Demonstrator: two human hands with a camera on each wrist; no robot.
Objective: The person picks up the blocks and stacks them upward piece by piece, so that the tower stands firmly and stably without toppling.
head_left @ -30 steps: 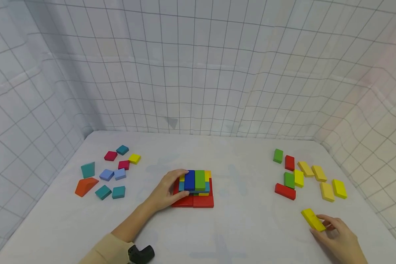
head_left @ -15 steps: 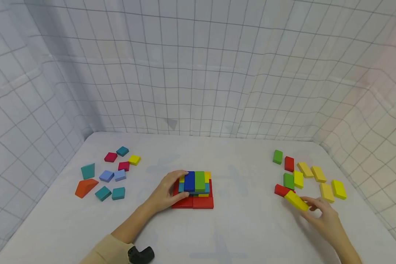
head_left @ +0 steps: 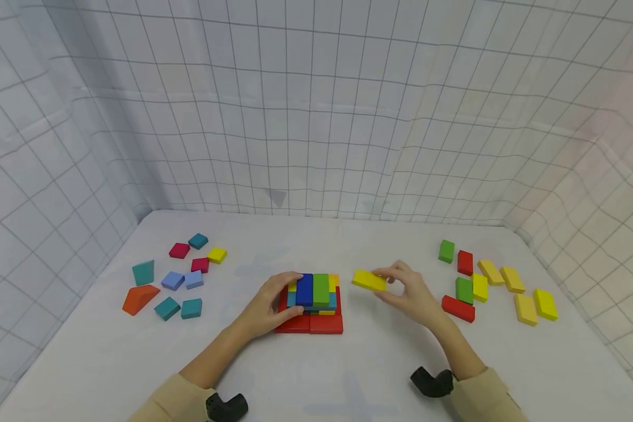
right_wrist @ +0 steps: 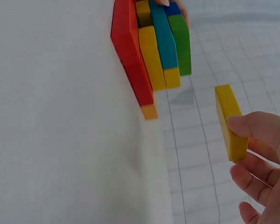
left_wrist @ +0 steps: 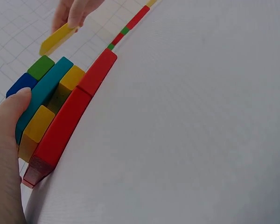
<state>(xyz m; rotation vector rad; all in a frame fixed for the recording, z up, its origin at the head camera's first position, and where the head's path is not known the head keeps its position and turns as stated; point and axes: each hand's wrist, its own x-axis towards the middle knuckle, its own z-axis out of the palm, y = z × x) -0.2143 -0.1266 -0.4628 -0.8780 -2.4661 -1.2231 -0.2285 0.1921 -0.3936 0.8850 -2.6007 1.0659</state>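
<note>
My right hand [head_left: 412, 298] pinches one end of a yellow rectangular block [head_left: 368, 280], holding it in the air just right of a layered stack. The right wrist view shows my thumb on the side of this yellow block [right_wrist: 227, 105], the other fingers behind it. On the stack's top lie a blue block [head_left: 303, 290] and a green block [head_left: 321, 288], side by side. Under them come a teal block [left_wrist: 43, 95], yellow blocks [left_wrist: 37, 125] and a base of red blocks [head_left: 326, 324]. My left hand [head_left: 266, 306] holds the blue block between thumb and fingers at its ends.
Loose blocks lie at the right: green [head_left: 446, 251], red [head_left: 458, 308], bright yellow [head_left: 545, 304] and pale yellow [head_left: 526, 309]. At the left are an orange wedge [head_left: 139, 299], teal pieces [head_left: 191, 308], light blue, crimson and yellow ones. A white gridded curtain [head_left: 316, 117] stands behind the table.
My right hand has carried the yellow block from the right front of the table, over the loose red block, leftward to beside the stack. The left hand has stayed put.
</note>
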